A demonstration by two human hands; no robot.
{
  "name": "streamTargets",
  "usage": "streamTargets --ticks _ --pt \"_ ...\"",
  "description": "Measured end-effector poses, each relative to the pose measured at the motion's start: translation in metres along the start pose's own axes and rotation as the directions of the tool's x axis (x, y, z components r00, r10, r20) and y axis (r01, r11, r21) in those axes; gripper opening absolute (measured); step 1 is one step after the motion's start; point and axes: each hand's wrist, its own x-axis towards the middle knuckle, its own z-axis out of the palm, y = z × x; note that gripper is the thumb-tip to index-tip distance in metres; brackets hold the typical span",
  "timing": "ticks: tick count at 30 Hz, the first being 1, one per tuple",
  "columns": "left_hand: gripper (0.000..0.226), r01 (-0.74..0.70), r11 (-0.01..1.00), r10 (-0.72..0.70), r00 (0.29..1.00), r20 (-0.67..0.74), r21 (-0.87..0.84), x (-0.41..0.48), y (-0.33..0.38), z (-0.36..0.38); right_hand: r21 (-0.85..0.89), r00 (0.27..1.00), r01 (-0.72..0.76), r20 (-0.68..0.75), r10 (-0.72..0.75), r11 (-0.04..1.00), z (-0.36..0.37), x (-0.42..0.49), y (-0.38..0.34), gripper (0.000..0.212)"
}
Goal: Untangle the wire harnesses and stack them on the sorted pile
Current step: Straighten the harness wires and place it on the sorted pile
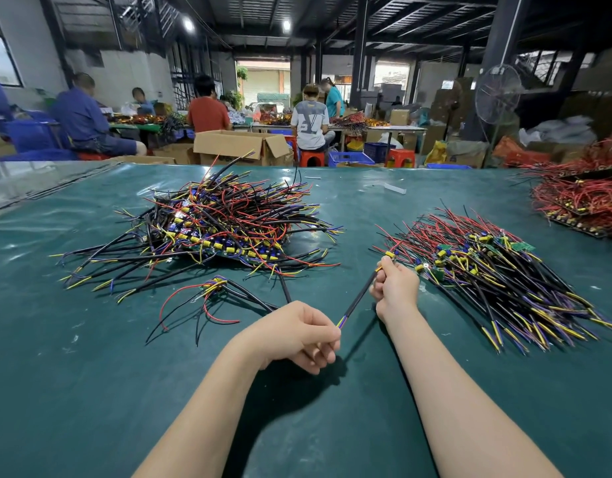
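Two heaps lie on the green table (90, 374): tangled pile (228, 222) left, sorted pile (497, 270) right. Just beside the sorted pile, one wire harness (359, 298) spans both hands; the left hand (297, 336) pinches its striped tip, and the right hand (395, 288) curls round its upper end.

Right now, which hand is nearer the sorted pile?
Right. The right hand is at the left edge of the sorted pile; the left hand is farther left, apart from it.
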Motion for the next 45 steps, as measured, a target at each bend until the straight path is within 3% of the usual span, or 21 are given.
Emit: streamTargets --ticks 6,9,13,15,20,25,30,39,45 --pt "0.030 -0.067 0.998 0.066 0.997 0.046 0.020 -0.001 -0.003 -0.003 -0.058 0.997 0.001 0.072 0.004 0.998 0.002 -0.004 0.006 0.032" --pt "0.017 -0.090 0.995 0.093 0.994 0.059 -0.048 0.000 -0.004 0.000 -0.014 0.999 -0.024 0.048 0.025 1.000 -0.003 -0.003 0.002 0.032" --pt "0.011 -0.011 0.999 0.015 0.997 0.080 -0.053 0.000 -0.004 -0.002 0.033 1.000 -0.022 0.014 0.022 0.999 -0.005 0.000 0.000 0.033" --pt "0.021 0.068 0.995 -0.065 0.997 0.049 -0.075 0.002 -0.002 -0.002 0.001 1.000 -0.011 0.013 0.011 1.000 -0.003 0.000 0.000 0.033" --pt "0.044 0.082 0.903 -0.112 0.993 -0.048 -0.422 0.008 -0.002 -0.002 -0.038 1.000 0.008 0.025 -0.007 0.999 0.000 0.001 0.000 0.034" --pt "0.037 0.178 0.848 -0.161 0.984 0.077 -0.499 0.010 -0.002 0.007 -0.050 1.000 -0.006 0.026 0.007 0.999 -0.001 -0.001 0.003 0.034" --pt "0.029 0.159 0.772 -0.177 0.984 0.031 -0.616 0.014 0.002 0.016 -0.040 1.000 -0.013 0.028 0.014 0.999 -0.002 0.000 0.001 0.034" --pt "0.033 0.128 0.755 -0.156 0.988 0.013 -0.643 0.015 0.003 0.017 -0.074 0.999 -0.023 0.026 0.025 0.997 -0.002 0.000 0.003 0.033" --pt "0.035 0.101 0.743 -0.150 0.988 -0.017 -0.661 0.015 0.007 0.019 0.006 0.999 -0.033 0.014 0.033 0.999 -0.003 0.000 0.000 0.034"
